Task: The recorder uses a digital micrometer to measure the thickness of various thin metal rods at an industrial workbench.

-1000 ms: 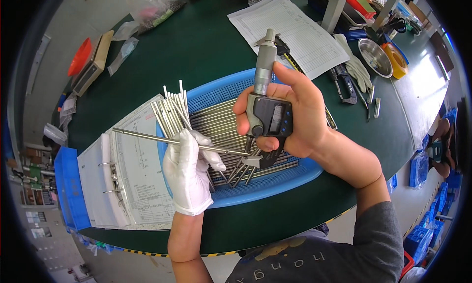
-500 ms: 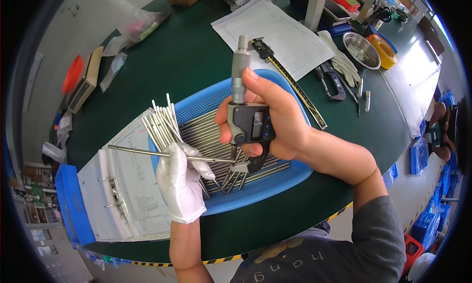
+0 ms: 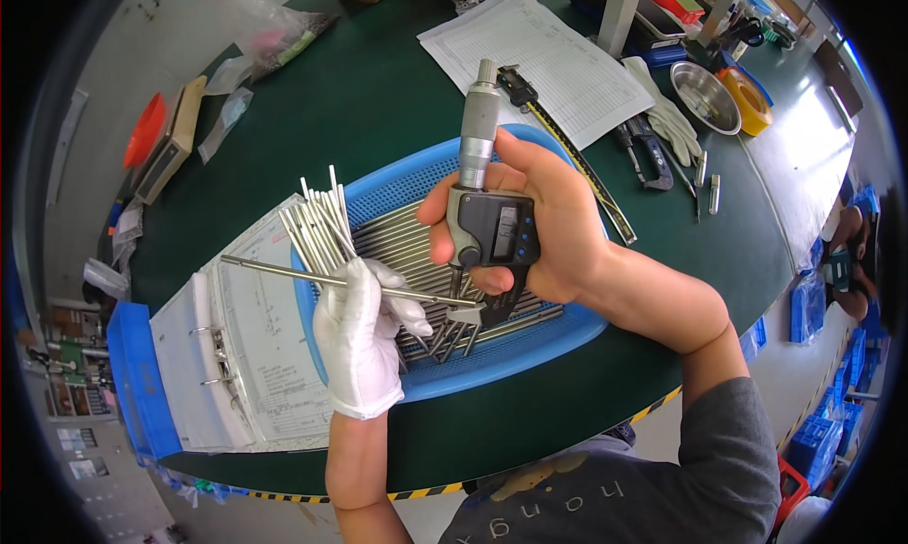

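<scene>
My left hand (image 3: pixel 364 341), in a white glove, is closed on a bundle of thin metal rods (image 3: pixel 319 224) that fan out upward. Between its thumb and fingers it also pinches a single metal rod (image 3: pixel 284 272), which lies crosswise. The rod's right end sits at the jaws of a digital micrometer (image 3: pixel 492 227). Bare, my right hand (image 3: pixel 558 208) wraps round the micrometer, whose thimble points up. Below both hands is a blue plastic basket (image 3: pixel 445 385) with many more metal rods (image 3: pixel 388 241) lying in it.
An open ring binder (image 3: pixel 260 355) with papers lies left of the basket, beside a blue bin (image 3: pixel 142 378). Behind are paper sheets (image 3: pixel 539 57) and a caliper (image 3: pixel 577 161). To the right lie another micrometer (image 3: pixel 648 156), a white glove (image 3: pixel 667 114) and a metal bowl (image 3: pixel 705 99).
Both hands, with the rod and micrometer, appear slightly further right in the picture. The whole scene has shifted a little too. The rod's right end still meets the micrometer's jaws.
</scene>
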A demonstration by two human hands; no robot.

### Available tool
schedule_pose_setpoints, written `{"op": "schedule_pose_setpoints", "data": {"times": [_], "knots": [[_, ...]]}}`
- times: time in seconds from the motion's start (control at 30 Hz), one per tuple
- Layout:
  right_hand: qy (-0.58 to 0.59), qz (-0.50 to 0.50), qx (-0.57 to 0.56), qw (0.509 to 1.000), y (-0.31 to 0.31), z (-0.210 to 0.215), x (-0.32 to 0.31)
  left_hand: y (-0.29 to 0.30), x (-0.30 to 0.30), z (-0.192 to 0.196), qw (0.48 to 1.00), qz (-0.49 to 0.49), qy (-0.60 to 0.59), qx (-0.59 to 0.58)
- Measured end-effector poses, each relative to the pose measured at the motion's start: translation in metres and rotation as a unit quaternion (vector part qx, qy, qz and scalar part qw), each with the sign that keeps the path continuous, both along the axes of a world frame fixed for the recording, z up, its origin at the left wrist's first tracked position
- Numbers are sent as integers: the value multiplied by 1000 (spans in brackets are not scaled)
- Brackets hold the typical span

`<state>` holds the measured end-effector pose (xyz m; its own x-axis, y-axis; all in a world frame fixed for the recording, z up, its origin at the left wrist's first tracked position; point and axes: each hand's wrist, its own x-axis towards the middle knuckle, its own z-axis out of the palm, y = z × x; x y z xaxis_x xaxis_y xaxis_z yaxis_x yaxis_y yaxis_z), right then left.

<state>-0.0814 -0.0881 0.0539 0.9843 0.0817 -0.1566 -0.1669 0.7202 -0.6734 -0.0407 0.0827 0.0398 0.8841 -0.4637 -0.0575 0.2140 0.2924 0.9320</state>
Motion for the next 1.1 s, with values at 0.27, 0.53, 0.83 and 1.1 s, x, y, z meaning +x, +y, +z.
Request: {"op": "schedule_pose_setpoints", "data": {"times": [0.27, 0.53, 0.83, 1.1], "knots": [[-11, -10, -54, 998, 0, 2, -1, 0, 0, -2, 1000, -16, 3, -10], [-29, 3, -67, 997, -1, 0, 0, 1, 2, 0, 996, 24, 41, -75], [-3, 13, 3, 1000, -1, 7, -3, 4, 3, -3, 994, 19, 50, -90], [-7, 14, 16, 1000, -1, 1, -2, 2, 0, -3, 999, -1, 10, -44]]}}
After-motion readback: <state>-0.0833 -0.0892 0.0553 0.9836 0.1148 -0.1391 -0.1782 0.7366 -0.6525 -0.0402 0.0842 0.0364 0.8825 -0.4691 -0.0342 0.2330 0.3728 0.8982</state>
